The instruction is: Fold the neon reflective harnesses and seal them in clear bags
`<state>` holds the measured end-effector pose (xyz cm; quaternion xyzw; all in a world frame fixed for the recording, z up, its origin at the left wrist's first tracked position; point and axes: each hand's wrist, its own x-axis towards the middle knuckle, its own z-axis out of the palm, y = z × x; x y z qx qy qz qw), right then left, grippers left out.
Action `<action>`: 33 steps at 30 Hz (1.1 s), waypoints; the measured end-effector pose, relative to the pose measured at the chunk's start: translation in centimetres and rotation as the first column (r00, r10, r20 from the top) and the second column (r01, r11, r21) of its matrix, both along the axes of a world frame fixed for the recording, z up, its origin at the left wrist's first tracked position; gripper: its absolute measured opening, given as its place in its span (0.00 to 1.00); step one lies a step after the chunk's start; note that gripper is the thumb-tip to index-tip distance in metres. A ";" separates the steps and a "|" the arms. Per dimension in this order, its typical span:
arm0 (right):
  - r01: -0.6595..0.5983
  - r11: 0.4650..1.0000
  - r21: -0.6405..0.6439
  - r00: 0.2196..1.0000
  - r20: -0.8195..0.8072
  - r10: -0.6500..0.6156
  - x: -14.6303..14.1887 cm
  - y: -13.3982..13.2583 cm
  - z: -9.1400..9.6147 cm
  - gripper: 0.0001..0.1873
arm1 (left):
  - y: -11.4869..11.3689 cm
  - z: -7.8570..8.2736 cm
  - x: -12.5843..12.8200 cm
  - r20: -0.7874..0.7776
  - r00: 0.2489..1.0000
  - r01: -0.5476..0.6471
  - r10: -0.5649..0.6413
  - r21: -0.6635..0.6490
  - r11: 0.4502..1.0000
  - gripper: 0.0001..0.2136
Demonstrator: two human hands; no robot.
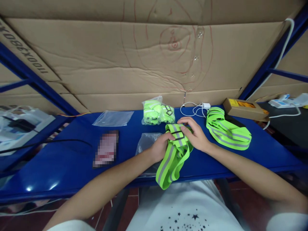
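Both my hands hold a neon-green reflective strap point(165, 166) with grey stripes and a black buckle, above the front part of the blue table. My left hand point(160, 147) grips it from the left, thumb beside the buckle. On the other side, my right hand point(195, 134) is closed on the folded upper part, its thumb on the webbing. A loop of the strap hangs down past the table's front edge. Under my left hand lies a clear plastic bag point(145, 142), partly covered by my forearm and the strap.
Bagged green straps point(152, 112) stand at the back. Another strap bundle point(228, 131) lies right, before a cardboard box point(245, 108). A white cable point(192, 109) rests near the back wall. Left are a flat clear bag point(113, 118) and a blurred-out phone-like rectangle point(106, 149).
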<state>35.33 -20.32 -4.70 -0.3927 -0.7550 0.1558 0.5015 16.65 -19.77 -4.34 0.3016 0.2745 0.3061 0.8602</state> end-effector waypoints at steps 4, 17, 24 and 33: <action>0.009 0.983 -0.182 0.992 -0.124 -0.032 0.6 0.8 0.0 0.20 | 0.2 0.7 -0.3 -0.036 0.997 -0.065 0.070 0.108 0.992 0.25; -0.058 0.994 -0.092 0.958 0.273 0.081 2.1 0.4 1.4 0.33 | 0.5 0.7 -1.3 -0.260 0.950 -0.096 0.170 0.273 0.957 0.32; -0.056 0.994 -0.091 0.942 0.325 0.083 2.0 0.7 0.8 0.29 | 0.9 -0.5 -1.1 -0.289 0.939 -0.099 0.186 0.289 0.952 0.23; -0.094 0.988 -0.122 0.981 0.160 0.113 1.6 -0.6 1.8 0.25 | -0.1 1.1 -1.2 -0.196 0.978 -0.009 0.066 0.279 0.960 0.28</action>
